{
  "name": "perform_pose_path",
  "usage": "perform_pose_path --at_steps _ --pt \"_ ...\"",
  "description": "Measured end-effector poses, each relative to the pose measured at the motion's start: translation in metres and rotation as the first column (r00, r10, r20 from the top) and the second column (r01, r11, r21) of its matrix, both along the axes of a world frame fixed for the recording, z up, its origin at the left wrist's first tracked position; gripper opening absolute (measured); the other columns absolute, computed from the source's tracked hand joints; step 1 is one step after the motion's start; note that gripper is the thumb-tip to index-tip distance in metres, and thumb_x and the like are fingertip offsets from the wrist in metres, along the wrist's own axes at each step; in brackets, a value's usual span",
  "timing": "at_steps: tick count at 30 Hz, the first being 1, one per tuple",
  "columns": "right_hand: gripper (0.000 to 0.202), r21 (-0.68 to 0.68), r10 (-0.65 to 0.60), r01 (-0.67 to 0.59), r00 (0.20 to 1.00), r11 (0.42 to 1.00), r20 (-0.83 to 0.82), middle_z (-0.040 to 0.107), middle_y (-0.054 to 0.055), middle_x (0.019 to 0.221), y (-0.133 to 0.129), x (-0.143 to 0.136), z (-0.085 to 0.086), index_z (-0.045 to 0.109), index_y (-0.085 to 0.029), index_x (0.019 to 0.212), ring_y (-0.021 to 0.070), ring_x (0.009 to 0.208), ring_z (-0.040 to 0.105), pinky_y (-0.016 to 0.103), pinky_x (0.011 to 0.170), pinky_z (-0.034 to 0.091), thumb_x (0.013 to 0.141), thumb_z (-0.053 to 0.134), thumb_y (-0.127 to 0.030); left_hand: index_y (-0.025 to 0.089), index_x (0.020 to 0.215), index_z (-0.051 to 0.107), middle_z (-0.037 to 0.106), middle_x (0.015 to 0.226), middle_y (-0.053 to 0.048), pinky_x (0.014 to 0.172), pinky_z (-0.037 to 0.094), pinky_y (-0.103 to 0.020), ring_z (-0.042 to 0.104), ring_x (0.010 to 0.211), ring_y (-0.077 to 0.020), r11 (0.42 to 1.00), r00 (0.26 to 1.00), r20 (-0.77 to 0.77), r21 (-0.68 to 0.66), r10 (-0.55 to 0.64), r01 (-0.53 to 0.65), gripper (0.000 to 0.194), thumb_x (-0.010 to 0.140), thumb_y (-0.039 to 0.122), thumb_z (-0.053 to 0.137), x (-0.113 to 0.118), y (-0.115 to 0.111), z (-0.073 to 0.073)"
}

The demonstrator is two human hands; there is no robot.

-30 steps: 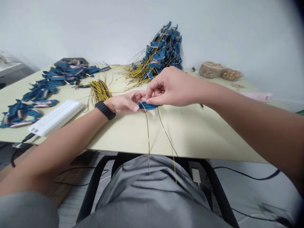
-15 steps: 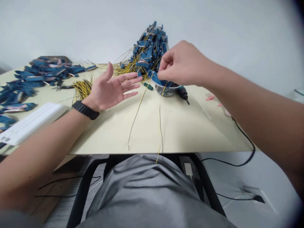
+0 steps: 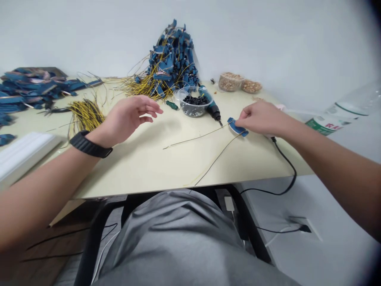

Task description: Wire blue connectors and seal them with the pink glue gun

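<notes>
My right hand pinches a blue piece above the right part of the table. Thin yellow and black wires trail from that piece toward the lower left. With fingers apart and nothing in it, my left hand hovers over the table, beside a bundle of yellow and black wires. Between the hands and farther back stands a clear tub of small black parts. A dark power screwdriver lies against the tub, and a small green object is left of it.
A tall heap of blue pieces rises at the back, more blue pieces lie left. A white box, pliers, containers of nuts, a plastic bottle and a black cable are around.
My right hand has moved right and slightly down with the blue piece, away from the tub, which now shows. My left hand has shifted left and its fingers are more curled. The view has swung right.
</notes>
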State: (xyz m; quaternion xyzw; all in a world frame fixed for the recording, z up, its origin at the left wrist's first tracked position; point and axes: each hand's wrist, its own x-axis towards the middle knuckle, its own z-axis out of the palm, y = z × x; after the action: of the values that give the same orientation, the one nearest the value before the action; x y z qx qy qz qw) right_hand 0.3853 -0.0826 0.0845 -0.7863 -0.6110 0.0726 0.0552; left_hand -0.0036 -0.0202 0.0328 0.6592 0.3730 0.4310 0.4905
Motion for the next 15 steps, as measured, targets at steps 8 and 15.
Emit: perform_pose_path --at_steps 8,15 --pt "0.041 -0.066 0.050 -0.052 0.998 0.996 -0.029 0.066 0.004 0.073 -0.007 0.028 -0.030 0.057 -0.026 0.060 0.0238 0.073 0.060 0.041 0.067 0.041 0.091 0.083 -0.021 0.022 0.122 0.083 0.087 0.120 -0.011 0.110 0.055 -0.054 0.075 0.118 -0.0348 0.822 0.798 -0.594 0.405 -0.097 0.401 0.042 0.100 0.058 0.080 0.060 -0.075 -0.005" --pt "0.034 -0.059 0.060 -0.059 0.998 0.997 0.018 0.069 0.006 0.068 0.000 0.019 -0.030 0.063 -0.026 0.062 0.0250 0.074 0.063 0.040 0.067 0.043 0.090 0.082 -0.021 0.021 0.133 0.073 0.085 0.144 -0.015 0.116 0.045 -0.062 0.069 0.137 -0.0423 0.797 0.598 -0.791 0.274 -0.132 0.539 0.040 0.108 0.052 0.077 0.098 -0.111 -0.017"
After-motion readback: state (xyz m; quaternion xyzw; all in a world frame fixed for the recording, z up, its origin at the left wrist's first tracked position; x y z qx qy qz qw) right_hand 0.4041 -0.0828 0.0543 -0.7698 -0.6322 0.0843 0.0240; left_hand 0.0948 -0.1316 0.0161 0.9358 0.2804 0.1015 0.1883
